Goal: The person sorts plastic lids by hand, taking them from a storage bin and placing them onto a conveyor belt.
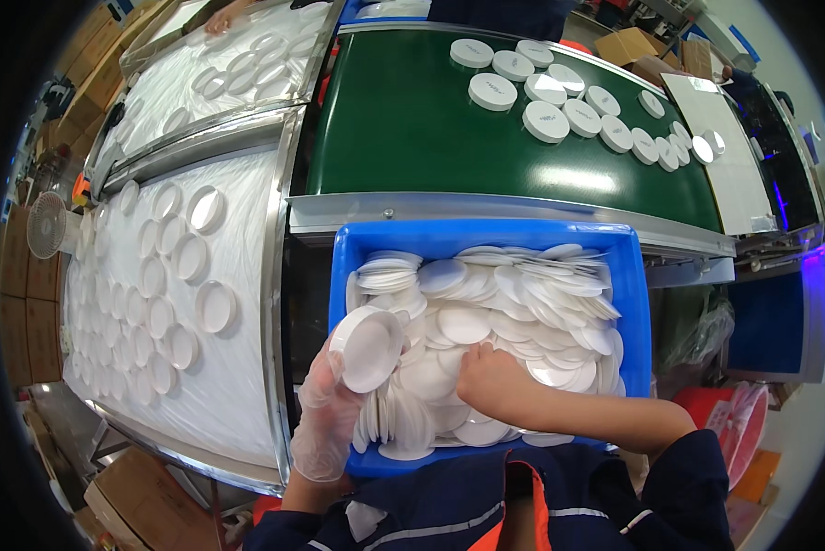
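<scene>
In my left hand (323, 404), which wears a clear plastic glove, is a shallow round white cap (373, 349), its hollow side showing. I hold it by the rim, over the left part of a blue bin (491, 232). The bin is heaped with thin white discs (463, 323), some stacked on edge and some lying flat. My bare right hand (495, 378) reaches into the middle of this heap. Its fingers are bent together against the discs, and the fingertips are partly hidden, so whether a disc is pinched there does not show.
Beyond the bin runs a green conveyor belt (403, 138) carrying several white caps (547, 121). At left, a plastic-covered table (238, 386) holds many open caps (215, 306). A person's hand (224, 18) works at the far table. A red tub (748, 422) stands at right.
</scene>
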`<state>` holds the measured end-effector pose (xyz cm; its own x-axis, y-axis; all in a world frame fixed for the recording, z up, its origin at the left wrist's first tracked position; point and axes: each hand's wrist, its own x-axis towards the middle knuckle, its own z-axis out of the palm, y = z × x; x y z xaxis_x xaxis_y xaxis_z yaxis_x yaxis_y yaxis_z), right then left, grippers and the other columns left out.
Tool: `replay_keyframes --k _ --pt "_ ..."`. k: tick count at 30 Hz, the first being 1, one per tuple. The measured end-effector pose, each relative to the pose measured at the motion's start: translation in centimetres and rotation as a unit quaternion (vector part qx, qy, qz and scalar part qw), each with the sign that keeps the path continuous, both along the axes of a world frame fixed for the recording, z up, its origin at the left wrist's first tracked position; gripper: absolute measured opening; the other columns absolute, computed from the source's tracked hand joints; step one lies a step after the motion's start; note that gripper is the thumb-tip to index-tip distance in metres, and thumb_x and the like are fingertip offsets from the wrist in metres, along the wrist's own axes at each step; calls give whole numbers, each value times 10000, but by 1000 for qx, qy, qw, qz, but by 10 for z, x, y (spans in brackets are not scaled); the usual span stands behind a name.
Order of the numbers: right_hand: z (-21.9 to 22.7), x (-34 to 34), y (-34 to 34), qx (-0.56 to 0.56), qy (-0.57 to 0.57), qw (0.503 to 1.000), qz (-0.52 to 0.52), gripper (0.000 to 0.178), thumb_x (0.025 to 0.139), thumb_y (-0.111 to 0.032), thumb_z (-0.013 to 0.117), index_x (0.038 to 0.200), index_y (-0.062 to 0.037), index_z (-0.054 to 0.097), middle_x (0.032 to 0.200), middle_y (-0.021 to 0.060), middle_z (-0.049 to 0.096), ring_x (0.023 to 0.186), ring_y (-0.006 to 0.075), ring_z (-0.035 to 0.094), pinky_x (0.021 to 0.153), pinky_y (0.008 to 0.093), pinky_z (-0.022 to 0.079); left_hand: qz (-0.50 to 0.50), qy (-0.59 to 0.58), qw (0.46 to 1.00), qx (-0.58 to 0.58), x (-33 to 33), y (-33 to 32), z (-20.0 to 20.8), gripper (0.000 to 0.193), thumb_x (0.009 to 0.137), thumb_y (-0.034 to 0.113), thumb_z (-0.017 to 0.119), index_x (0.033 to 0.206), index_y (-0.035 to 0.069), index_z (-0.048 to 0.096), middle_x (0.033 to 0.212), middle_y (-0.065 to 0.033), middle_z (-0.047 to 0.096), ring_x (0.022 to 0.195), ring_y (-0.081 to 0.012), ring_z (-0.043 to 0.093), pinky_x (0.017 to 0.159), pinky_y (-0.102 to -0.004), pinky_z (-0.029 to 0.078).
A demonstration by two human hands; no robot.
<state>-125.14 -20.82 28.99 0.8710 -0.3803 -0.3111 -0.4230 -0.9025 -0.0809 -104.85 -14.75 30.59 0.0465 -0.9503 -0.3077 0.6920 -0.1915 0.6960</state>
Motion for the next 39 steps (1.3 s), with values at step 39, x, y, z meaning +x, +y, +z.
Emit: replay_keyframes --k 39 --pt "-2 -24 -12 27 -264 956 122 117 682 -179 567 646 -68 556 731 55 494 733 199 506 553 309 396 288 -702 629 172 184 132 -67 448 842 180 530 1216 -35 408 1186 -140 458 1125 -227 436 963 -317 324"
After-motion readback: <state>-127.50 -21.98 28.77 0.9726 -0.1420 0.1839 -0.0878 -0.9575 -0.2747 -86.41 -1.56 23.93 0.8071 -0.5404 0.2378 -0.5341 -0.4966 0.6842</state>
